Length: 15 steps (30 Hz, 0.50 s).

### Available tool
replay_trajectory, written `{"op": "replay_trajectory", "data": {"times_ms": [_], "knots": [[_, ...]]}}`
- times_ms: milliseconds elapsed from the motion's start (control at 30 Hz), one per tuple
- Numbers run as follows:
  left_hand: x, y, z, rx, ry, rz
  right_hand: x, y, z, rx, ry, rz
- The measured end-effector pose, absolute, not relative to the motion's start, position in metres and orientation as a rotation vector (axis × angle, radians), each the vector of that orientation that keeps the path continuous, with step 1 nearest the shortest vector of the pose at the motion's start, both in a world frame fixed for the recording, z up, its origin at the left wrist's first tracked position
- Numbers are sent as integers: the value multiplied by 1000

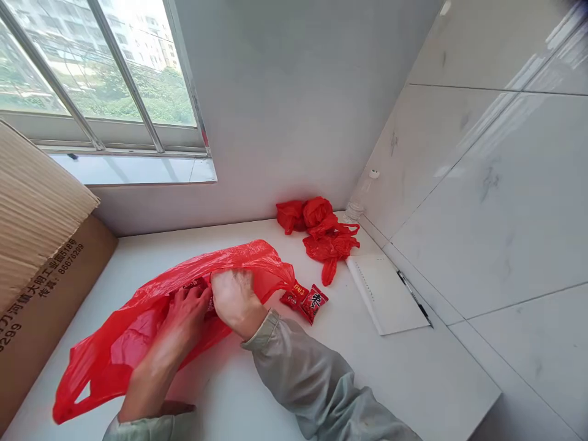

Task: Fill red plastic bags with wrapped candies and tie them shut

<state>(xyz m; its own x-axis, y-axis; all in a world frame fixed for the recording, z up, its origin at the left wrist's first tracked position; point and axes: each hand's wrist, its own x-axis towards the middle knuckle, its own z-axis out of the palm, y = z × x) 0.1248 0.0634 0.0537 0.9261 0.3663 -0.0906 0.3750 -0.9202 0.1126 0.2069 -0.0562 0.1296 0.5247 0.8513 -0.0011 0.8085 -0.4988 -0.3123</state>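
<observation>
The red plastic bag (pixel 138 312) lies on its side around both hands, its far rim rising beyond the knuckles and one handle stretching left of the left wrist. Inside it, the left hand (pixel 186 312) rests bent fingers, held close together, on a dark red pack (pixel 195 283); whether it grips is unclear. The right hand (pixel 236 300), just beside it, is curled, its fingertips hidden, so I cannot tell what it pinches.

Right of the right hand, by the bag's end, lie two small red packets (pixel 315 304). Farther off, crumpled red bags (pixel 316 214) sit near the back wall, with a clear bottle (pixel 356 205) in the corner. A notebook (pixel 383 294) and pen (pixel 413 297) line the tiled wall. Bare white table (pixel 413 380) runs from the right sleeve to the front corner; leftward, a cardboard box (pixel 59 294) limits the room.
</observation>
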Motion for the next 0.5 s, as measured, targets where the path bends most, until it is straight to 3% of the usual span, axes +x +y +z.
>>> {"op": "replay_trajectory", "data": {"times_ms": [167, 300, 500], "knots": [[116, 56, 73, 2883, 465, -146, 224, -65, 128, -2387, -1325, 406], [87, 45, 116, 2758, 414, -123, 242, -73, 124, -2215, -1254, 572], [47, 29, 176, 2660, 533, 267, 251, -80, 124, -1966, -1197, 761]]}}
